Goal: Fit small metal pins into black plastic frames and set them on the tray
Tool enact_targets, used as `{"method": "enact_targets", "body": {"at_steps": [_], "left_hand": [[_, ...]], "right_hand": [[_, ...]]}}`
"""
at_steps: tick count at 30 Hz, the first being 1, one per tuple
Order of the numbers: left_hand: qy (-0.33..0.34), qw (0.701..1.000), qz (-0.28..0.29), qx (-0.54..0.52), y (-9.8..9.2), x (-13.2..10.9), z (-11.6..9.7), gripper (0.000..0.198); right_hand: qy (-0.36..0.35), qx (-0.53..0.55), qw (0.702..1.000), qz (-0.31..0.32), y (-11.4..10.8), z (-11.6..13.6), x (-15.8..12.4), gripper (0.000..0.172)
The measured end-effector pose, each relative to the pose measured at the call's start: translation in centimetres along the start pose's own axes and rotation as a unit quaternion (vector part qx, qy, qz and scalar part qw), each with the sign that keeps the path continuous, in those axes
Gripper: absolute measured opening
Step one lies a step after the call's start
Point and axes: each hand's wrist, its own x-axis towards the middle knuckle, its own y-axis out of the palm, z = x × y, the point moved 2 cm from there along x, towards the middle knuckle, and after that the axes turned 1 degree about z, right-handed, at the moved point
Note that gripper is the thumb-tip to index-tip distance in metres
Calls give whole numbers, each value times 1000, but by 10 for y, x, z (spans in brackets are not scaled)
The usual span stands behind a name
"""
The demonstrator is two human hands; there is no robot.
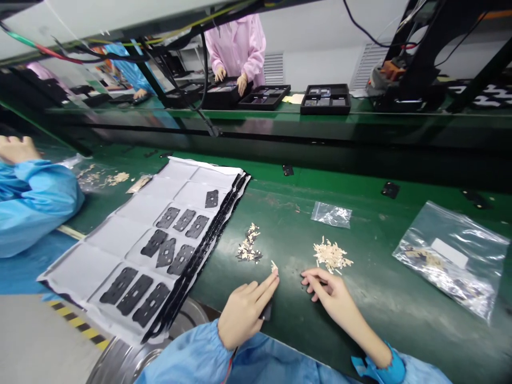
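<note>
Beige strip (274, 265) at L hand (244, 314) fingertips, R hand (334, 298) nearby

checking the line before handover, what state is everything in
left hand: pinching a pale sliver, dark piece beneath it
right hand: open, empty
grey backing sheet: flat, black pieces on it, some cells bare
pale chip pile: loose heap
clear plastic bag: lying flat, parts inside
black tray: loaded with parts

That green bench mat (372, 330) is glossy but scuffed, the clear plastic bag (452, 256) at right is shiny and crinkly, the grey sheet (108, 240) at left looks matt, same for its black pieces (135, 294), and the pale chips (330, 255) look rough.
</note>
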Motion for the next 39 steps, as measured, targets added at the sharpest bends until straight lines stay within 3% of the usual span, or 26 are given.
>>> {"method": "enact_targets", "body": {"at_steps": [3, 5, 9, 13, 19, 22, 28, 31, 35, 39], "left_hand": [[42, 999, 12, 5, 1, -1, -12, 77], [44, 999, 11, 16, 4, -2, -16, 75], [49, 999, 7, 21, 10, -6, -18, 71], [49, 999, 8, 8, 11, -8, -18, 72], [55, 998, -22, -4, 12, -16, -23, 64], [88, 994, -69, -22, 15, -24, -27, 50], [168, 970, -169, -53, 20, -37, -35, 25], [170, 960, -201, -94, 22, -40, -37, 23], [108, 950, -226, -186, 17, -34, -34, 23], [100, 933, -278, -205, -6, 3, -22, 28]], "right_hand": [[-33, -53, 998, -2, 2, 8, -2, 28], [-108, -140, 984, 14, 6, 18, -5, 26], [-271, -330, 897, 113, 19, 34, -13, 46], [-290, -435, 834, 173, 28, 34, -8, 65], [-323, -456, 804, 204, 45, 42, 25, 71], [-341, -420, 818, 195, 52, 49, 41, 62], [-321, -267, 903, 106, 50, 58, 55, 36], [-290, -196, 935, 60, 39, 59, 53, 29], [-194, -99, 976, 23, 19, 51, 42, 23], [-25, 76, 995, 60, -1, 45, 27, 26]]}}
